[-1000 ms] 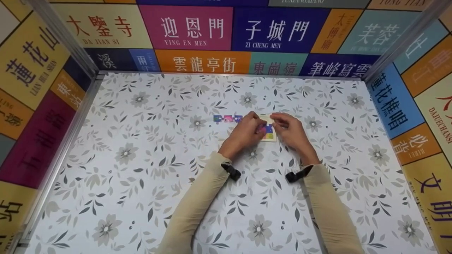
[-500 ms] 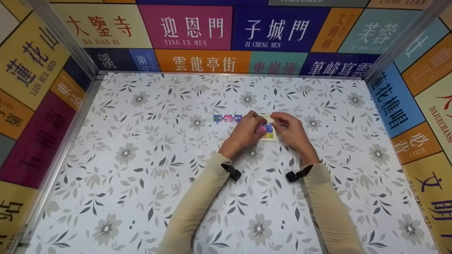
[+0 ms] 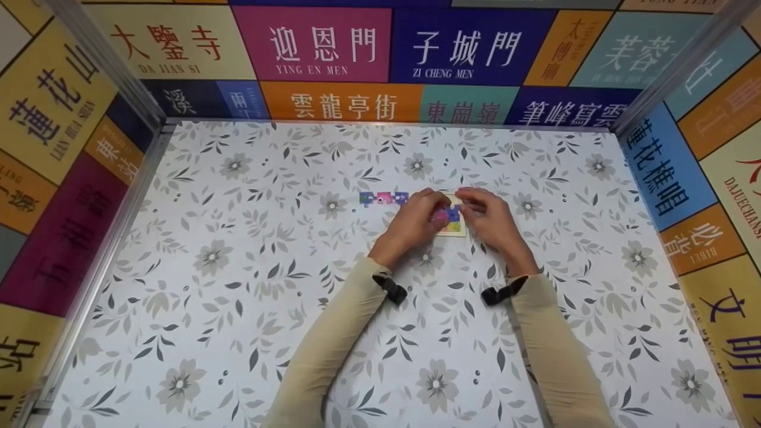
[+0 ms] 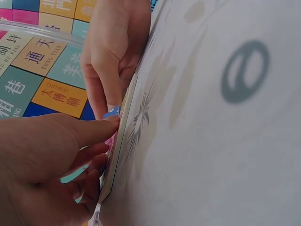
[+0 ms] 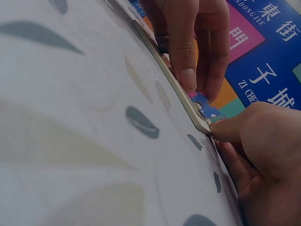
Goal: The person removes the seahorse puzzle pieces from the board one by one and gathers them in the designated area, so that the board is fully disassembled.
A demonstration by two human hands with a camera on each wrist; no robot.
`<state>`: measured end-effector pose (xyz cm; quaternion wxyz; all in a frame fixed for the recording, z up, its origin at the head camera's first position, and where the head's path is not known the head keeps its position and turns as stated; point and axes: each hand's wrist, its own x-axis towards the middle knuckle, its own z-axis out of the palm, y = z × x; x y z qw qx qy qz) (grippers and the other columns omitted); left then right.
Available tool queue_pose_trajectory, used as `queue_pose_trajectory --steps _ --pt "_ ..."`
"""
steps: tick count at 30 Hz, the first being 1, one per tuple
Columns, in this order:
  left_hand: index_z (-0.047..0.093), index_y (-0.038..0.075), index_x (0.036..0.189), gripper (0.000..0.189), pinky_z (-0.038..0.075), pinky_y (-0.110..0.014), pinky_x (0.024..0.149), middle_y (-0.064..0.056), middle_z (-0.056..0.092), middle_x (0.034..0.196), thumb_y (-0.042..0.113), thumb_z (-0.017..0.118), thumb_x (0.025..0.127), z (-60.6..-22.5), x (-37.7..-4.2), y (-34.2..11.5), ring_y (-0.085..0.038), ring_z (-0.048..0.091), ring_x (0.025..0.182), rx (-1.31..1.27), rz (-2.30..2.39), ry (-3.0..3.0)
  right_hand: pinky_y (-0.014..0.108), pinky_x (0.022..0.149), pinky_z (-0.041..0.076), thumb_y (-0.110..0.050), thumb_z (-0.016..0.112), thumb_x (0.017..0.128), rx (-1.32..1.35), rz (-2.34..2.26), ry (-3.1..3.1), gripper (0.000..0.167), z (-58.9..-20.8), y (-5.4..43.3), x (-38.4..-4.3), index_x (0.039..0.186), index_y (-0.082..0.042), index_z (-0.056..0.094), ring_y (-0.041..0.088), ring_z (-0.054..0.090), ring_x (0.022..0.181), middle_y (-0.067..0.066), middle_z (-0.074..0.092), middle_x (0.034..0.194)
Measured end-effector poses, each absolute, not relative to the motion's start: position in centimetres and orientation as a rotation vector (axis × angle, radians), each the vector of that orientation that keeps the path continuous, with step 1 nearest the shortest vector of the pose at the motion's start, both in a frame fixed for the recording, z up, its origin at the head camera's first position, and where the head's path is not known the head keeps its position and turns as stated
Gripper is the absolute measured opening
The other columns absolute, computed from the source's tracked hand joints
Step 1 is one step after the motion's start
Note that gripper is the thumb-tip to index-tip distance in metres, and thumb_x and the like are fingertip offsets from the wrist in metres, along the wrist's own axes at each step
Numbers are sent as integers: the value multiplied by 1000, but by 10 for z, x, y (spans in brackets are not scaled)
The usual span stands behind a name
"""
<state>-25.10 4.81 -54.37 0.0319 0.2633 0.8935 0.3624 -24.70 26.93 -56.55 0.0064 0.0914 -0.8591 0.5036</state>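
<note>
A small cream-rimmed puzzle board (image 3: 456, 234) lies on the table between the hands, with pink, blue and yellow-green pieces in its lower part. Its upper part shows bare cream. My left hand (image 3: 415, 219) covers the board's left side. In the right wrist view its thumb and fingertips pinch a blue-and-pink puzzle piece (image 5: 203, 104) low over the board. My right hand (image 3: 490, 219) is at the board's right side, thumb and fingers holding the edge near a corner. Left of the left hand sits a row of loose pieces: green-blue (image 3: 365, 198), pink (image 3: 384, 198) and purple (image 3: 400, 197).
The table (image 3: 238, 333) has a white floral cover. Panels with large printed characters (image 3: 333, 47) wall it in at the back and both sides, with metal rails (image 3: 392, 124) along the edges. Each wrist wears a black strap (image 3: 389, 288).
Both hands stay at the board, the left fingers shifting only slightly over it. More of the blue area's jagged outline shows between the hands. The loose row lies where it was.
</note>
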Motion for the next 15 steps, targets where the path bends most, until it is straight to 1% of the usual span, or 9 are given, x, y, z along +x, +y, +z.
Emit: queue_pose_trajectory --steps 2,5,10,15 --pt "71 8 133 32 53 -38 105 -9 69 127 15 75 101 -544 -251 48 -23 65 115 811 1128 2754 31 111 54 -7 67 106 282 1575 -2687 35 -565 269 -247 141 -6 70 32 67 131 15 67 147" --pt "72 6 131 32 55 -36 99 -10 70 122 13 76 100 -544 -251 49 -22 66 109 826 1153 2758 19 106 52 -6 67 105 284 1584 -2678 35 -564 269 -246 140 -6 71 31 68 130 14 66 148" --pt "74 5 128 30 57 -33 90 -12 72 114 8 77 98 -544 -252 49 -21 69 101 840 1205 2745 13 103 51 -3 68 104 289 1606 -2658 35 -565 269 -247 139 -3 72 34 68 129 17 66 147" --pt "75 5 123 26 59 -29 86 -11 75 110 1 73 98 -545 -253 49 -18 72 97 842 1282 2720 12 101 51 -2 68 104 293 1602 -2662 35 -565 269 -247 139 -4 72 31 68 129 15 66 147"
